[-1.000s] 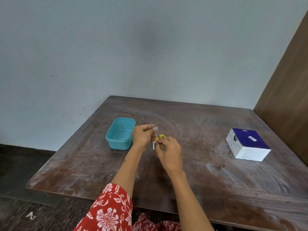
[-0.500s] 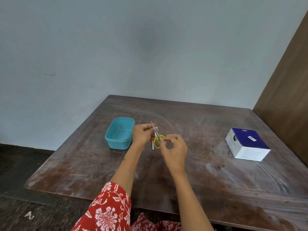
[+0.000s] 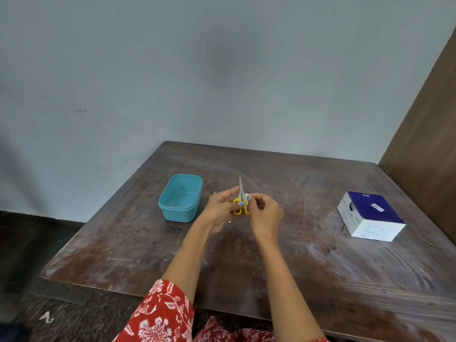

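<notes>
Upright, scissors (image 3: 240, 193) pinched between left hand (image 3: 219, 209) and right hand (image 3: 266, 214), above table (image 3: 308, 255).

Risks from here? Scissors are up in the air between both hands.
1. The scissors point tips-up, gripped by the left hand. The right hand pinches close to the blade base, so a slip might nick a finger.
2. Both grips look like fingertip grips. If dropped, the scissors would probably hit the table, not the tub off to the left.
</notes>
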### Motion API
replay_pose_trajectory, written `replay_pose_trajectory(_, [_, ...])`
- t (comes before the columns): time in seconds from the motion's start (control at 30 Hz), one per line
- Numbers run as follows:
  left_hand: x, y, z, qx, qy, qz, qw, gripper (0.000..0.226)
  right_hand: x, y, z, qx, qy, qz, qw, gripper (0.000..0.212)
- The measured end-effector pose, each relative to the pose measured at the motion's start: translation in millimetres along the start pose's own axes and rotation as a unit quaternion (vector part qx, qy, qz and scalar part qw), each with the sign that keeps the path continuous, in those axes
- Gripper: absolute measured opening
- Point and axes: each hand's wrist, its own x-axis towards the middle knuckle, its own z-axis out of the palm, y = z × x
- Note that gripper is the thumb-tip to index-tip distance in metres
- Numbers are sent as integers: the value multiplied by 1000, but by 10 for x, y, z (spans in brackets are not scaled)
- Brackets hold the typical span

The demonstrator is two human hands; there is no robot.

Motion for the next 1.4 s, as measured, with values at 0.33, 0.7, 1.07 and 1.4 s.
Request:
replay_pose_trajectory(0.33, [-65, -86, 42, 4, 42, -9, 999, 29, -67, 26, -49, -90, -4, -38, 995, 13])
replay_pose_trajectory(0.7, [-122, -70, 63, 8, 60, -18, 998, 25, -82, 85, -63, -149, 5, -74, 986, 11])
replay_pose_trajectory(1.07, [-218, -94, 132, -37, 66, -16, 997, 26, 25, -61, -102, -183, -31, -142, 972, 18])
replay_pose_trajectory(1.4, [-248, -105, 162, -37, 85, -27, 995, 29, 25, -90, -80, -214, -7, -178, 960, 18])
